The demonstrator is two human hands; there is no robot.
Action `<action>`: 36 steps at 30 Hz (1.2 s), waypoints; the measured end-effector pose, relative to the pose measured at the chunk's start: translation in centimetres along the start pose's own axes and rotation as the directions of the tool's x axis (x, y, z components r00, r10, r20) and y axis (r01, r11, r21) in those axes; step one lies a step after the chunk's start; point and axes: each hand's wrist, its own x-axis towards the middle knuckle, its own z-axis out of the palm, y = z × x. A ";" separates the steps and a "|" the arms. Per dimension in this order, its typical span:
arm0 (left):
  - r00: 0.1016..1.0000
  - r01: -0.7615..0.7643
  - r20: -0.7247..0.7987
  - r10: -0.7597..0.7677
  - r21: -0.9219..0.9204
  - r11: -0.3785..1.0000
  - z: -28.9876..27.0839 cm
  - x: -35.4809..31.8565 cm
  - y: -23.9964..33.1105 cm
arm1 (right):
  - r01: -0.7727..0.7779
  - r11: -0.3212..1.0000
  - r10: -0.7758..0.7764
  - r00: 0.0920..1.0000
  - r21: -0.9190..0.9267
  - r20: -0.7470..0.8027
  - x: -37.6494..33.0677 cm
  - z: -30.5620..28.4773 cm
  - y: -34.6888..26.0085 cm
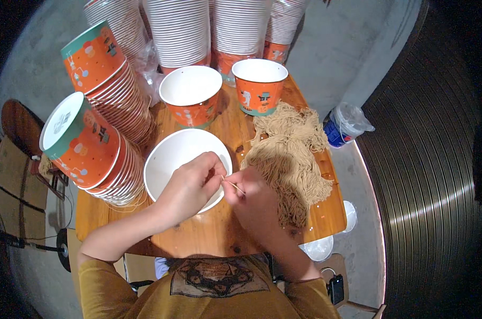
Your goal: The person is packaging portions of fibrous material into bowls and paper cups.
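My left hand (189, 186) and my right hand (253, 201) meet over the near rim of a white-lined paper bucket (169, 157), fingertips almost touching. Between them runs a short piece of thin tan string (233, 186), pinched by both hands. The middle of that string shows; its ends are partly hidden by my fingers. To the right of my right hand, a loose heap of tan string (288, 159) spreads over the wooden table (198, 242). Beyond the near bucket stand two upright orange paper buckets, one (195, 109) at the middle and one (258, 90) farther right.
Upside-down stacks of orange paper buckets (95, 141) lean along the left table edge. Tall wrapped bucket stacks (178, 32) line the back. A blue-and-white pail (340, 127) stands off the right edge, near a ribbed dark wall (427, 175). A phone (336, 288) lies on a chair.
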 end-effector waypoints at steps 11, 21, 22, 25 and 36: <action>0.991 0.106 0.119 -0.065 -0.384 0.917 0.2 0.5 -1.5 | 0.077 0.996 -0.075 0.996 0.036 -0.051 -0.7 0.5 0.8; 0.975 0.191 0.200 -0.097 -0.532 0.825 0.1 0.8 -0.7 | -0.205 0.951 0.202 0.979 0.232 0.035 -0.6 0.0 1.4; 0.975 0.191 0.201 -0.096 -0.531 0.825 0.1 0.8 -0.7 | -0.205 0.951 0.203 0.979 0.232 0.034 -0.6 0.0 1.4; 0.966 0.244 0.217 -0.142 -0.580 0.777 0.1 0.8 -0.7 | -0.233 0.944 0.225 0.972 0.235 0.062 -0.7 -0.1 1.4; 0.952 0.298 0.239 -0.191 -0.581 0.757 0.1 0.7 -1.0 | 0.247 0.969 -0.246 0.965 -0.008 -0.092 -0.5 0.0 3.0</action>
